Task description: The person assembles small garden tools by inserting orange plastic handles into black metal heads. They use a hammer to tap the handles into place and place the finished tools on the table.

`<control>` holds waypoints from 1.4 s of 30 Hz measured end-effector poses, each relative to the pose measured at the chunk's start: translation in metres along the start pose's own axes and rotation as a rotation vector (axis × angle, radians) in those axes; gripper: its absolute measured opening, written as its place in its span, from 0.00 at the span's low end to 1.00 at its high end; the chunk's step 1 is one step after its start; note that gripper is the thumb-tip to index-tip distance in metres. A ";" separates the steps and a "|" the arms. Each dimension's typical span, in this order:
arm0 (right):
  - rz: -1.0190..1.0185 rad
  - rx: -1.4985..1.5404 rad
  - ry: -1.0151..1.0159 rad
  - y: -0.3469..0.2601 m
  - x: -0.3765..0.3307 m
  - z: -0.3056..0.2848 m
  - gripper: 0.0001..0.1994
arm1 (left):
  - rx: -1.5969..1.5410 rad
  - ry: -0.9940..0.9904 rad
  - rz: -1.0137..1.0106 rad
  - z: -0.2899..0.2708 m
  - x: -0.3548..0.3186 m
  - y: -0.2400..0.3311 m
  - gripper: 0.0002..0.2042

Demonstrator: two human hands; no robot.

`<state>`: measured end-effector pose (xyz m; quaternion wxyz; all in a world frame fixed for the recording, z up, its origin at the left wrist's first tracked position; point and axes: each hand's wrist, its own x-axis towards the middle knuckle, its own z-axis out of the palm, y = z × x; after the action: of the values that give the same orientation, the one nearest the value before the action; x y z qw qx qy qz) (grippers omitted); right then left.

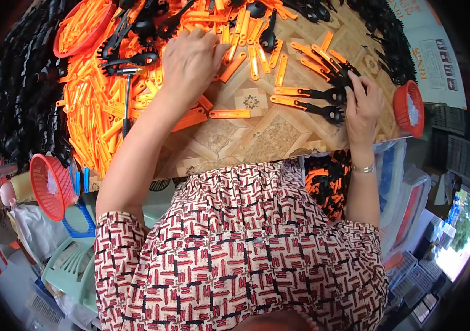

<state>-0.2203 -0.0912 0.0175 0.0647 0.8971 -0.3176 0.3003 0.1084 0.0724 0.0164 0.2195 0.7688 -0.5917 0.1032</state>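
Nearest you, your right hand (pixel 363 107) lies flat, fingers spread, on the black heads of the assembled orange-handled pieces (pixel 307 100) (long axes running left-right on the table (pixel 257 135)). Farther off, your left hand (pixel 190 58) curls loosely over loose orange handles (pixel 229 114); whether it grips one, I cannot tell.

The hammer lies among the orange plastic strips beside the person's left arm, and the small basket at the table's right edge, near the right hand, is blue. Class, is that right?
Not quite. The basket near the right hand is red, not blue, as the head view shows. The rest holds: the hammer lies among the orange plastic strips beside the left arm.
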 end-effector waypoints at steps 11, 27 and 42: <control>-0.300 0.051 -0.095 -0.025 0.075 0.041 0.12 | 0.026 -0.178 -0.084 -0.009 -0.004 -0.008 0.15; -0.516 0.398 -0.146 -0.034 0.129 0.102 0.12 | -0.047 -0.011 0.058 -0.001 0.024 -0.001 0.15; -0.233 0.727 -0.125 0.010 0.076 0.069 0.10 | -0.250 -0.168 0.102 0.007 0.023 -0.011 0.10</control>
<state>-0.1453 -0.1599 0.0049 -0.2435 0.9081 -0.0895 0.3287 0.1242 0.0516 0.0177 0.2579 0.7104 -0.6544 -0.0251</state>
